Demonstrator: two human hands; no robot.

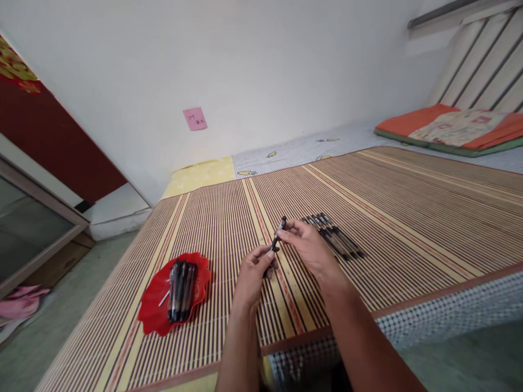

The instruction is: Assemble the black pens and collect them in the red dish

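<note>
Between my two hands a black pen is held tilted above the striped mat. My left hand pinches its lower part, and my right hand grips it nearer the upper end. To the right, partly behind my right hand, several dark pens lie side by side in a row on the mat. On the left stands a red scalloped plate, and several more black pens lie together in it. A thin white stick lies beside those pens.
The bamboo mat covers the bed, whose near edge runs in front of me. A folded orange and patterned quilt lies at the back right below a radiator. A pink note is on the wall. Pink cloth lies low at left.
</note>
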